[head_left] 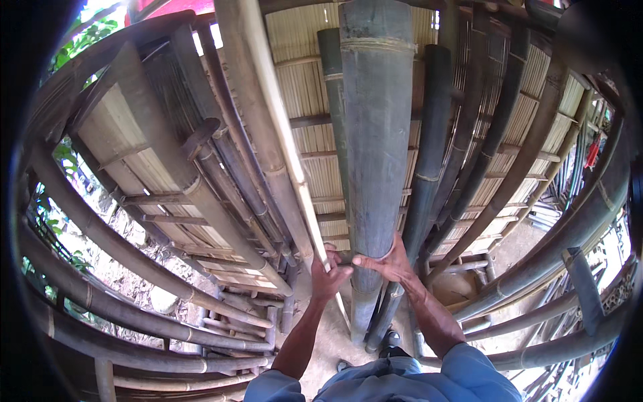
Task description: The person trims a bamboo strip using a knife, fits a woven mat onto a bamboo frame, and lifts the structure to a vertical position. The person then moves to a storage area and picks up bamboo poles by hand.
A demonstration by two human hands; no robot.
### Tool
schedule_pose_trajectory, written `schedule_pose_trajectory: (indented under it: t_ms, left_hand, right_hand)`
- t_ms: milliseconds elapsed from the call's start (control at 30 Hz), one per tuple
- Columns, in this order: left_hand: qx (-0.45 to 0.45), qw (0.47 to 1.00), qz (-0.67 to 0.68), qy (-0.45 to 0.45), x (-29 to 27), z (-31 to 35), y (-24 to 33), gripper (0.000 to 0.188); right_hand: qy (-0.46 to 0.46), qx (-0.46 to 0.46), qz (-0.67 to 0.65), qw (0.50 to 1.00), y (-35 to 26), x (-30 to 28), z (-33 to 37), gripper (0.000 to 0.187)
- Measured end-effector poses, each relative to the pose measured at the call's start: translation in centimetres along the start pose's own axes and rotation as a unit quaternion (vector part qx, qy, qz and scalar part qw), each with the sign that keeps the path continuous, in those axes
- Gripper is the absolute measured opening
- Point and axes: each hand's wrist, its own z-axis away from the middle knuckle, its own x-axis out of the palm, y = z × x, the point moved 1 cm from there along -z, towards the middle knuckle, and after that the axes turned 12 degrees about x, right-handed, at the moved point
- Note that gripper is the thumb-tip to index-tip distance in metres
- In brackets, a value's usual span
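Observation:
A thick grey-green bamboo pole (376,134) stands upright in front of me, its lower end near the floor. My right hand (388,263) grips it from the right side, thumb across the front and the other fingers partly hidden behind. Just left of it, my left hand (328,275) is closed round a long, pale split bamboo strip (295,161). That strip slants from the top of the view down past my hand toward the floor. The two hands are close together at about the same height, thumbs pointing toward each other.
Woven bamboo wall panels (311,100) stand behind, with more dark bamboo poles (432,134) leaning on both sides. Bamboo railings (154,318) curve along the left. A pole with a flat upright piece (583,291) is at the right. My shoes (392,338) are on the dirt floor below.

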Motion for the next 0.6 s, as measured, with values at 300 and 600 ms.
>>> schedule_pose_trajectory:
  t_ms: [300, 600]
  left_hand:
    - [-0.075, 0.996, 0.046, -0.02, 1.6, 0.9, 4.1, 0.077]
    - [-0.168, 0.95, -0.229, 0.129, 2.1, 4.6, 7.6, 0.093]
  right_hand:
    - [-0.151, 0.001, 0.112, 0.982, -0.6, -0.4, 0.3, 0.103]
    - [0.213, -0.182, 0.162, 0.946, 6.4, -12.0, -6.0, 0.112]
